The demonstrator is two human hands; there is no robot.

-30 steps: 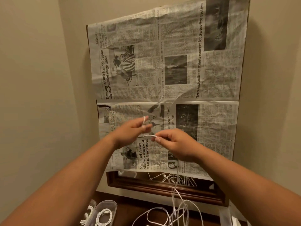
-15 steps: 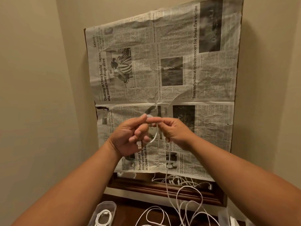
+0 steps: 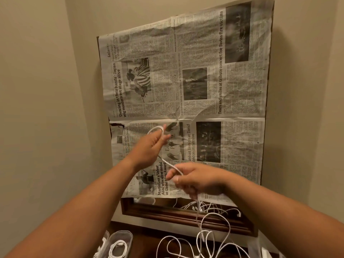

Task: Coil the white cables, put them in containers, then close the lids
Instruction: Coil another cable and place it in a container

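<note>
A white cable [image 3: 172,166] runs between both hands in front of the newspaper. My left hand [image 3: 149,148] is raised and holds a small loop of it around the fingertips. Lower and to the right, my right hand [image 3: 197,178] pinches the same cable, and the rest hangs down from it. The loose length falls into a tangle of white cables [image 3: 204,241] on the dark wooden surface below. A clear plastic container [image 3: 119,244] at the bottom left holds a coiled white cable.
A newspaper sheet [image 3: 186,90] covers a dark wooden frame [image 3: 182,216] leaning on the beige wall. Part of another clear container [image 3: 264,252] shows at the bottom right. Beige walls close in on both sides.
The hands were together at chest height; now the right hand has dropped down and right, drawing out cable, while the left hand has lifted with a loop on its fingers.
</note>
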